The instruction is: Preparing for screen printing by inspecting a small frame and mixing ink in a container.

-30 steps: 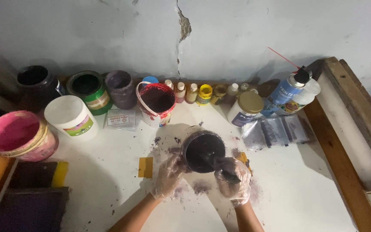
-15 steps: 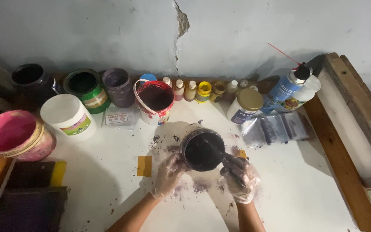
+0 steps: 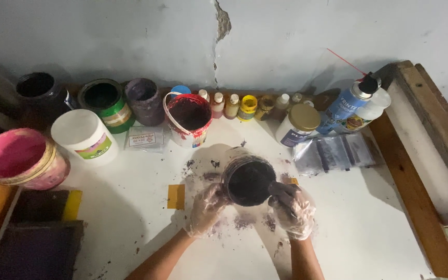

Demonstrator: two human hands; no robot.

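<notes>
Two gloved hands are set around the dark pot (image 3: 248, 180) at the middle of the white table (image 3: 130, 207). The left hand (image 3: 207, 209) is cupped against the pot's left wall, fingers curled, steadying it. The right hand (image 3: 291, 207) is closed, apparently pinching a thin tool at the pot's right rim; what exactly is held cannot be told. A second ago the right hand was lower and nearer the body, under the rim; now it is seen raised to the rim's side, while the pot is kept in the same spot. The dark contents are therefore judged to be in the middle of stirring, not finished. Dark specks are scattered round the pot. Behind it a red tub (image 3: 189, 118) is stood.
</notes>
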